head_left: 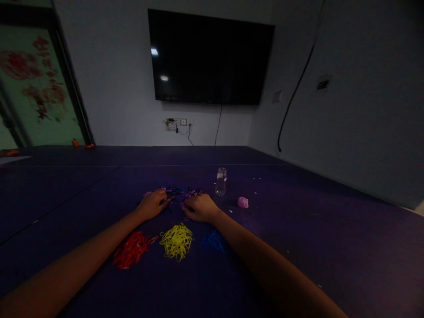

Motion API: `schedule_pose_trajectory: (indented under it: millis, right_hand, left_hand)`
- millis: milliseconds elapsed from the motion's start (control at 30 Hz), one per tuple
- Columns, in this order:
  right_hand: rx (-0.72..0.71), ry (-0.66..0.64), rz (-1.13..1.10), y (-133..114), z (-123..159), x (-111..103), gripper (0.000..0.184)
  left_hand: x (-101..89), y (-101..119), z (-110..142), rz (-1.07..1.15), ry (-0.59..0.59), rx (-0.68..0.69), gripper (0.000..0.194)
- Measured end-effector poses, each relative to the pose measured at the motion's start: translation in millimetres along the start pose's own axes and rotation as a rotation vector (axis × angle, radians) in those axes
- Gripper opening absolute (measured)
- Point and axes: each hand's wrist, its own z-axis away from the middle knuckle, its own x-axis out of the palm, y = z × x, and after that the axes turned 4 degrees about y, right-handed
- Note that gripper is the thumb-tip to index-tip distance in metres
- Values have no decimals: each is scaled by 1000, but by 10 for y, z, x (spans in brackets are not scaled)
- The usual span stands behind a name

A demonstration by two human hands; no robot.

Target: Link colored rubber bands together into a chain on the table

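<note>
Both my hands rest on a dark purple table (298,247) at a scattered heap of mixed pink, blue and dark rubber bands (177,193). My left hand (153,204) lies on the heap's left side with fingers curled and pinched among the bands. My right hand (200,207) lies on its right side, fingers curled down onto bands. What each hand grips is too small to name. Nearer to me lie three sorted piles: red bands (132,249), yellow bands (176,240) and blue bands (213,240).
A small clear bottle (221,181) stands just right of the heap, with a pink lump (243,202) beside it. A dark wall screen (210,57) hangs behind, with wall sockets (177,123) and cables below. The room is dim.
</note>
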Motion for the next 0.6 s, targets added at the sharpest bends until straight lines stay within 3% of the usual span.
schedule_pose_trajectory:
  millis: [600]
  right_hand:
    - [115,-71,-13,-5,-32,-12,38]
  left_hand:
    - [-22,19,-19,18,-36,-22,29]
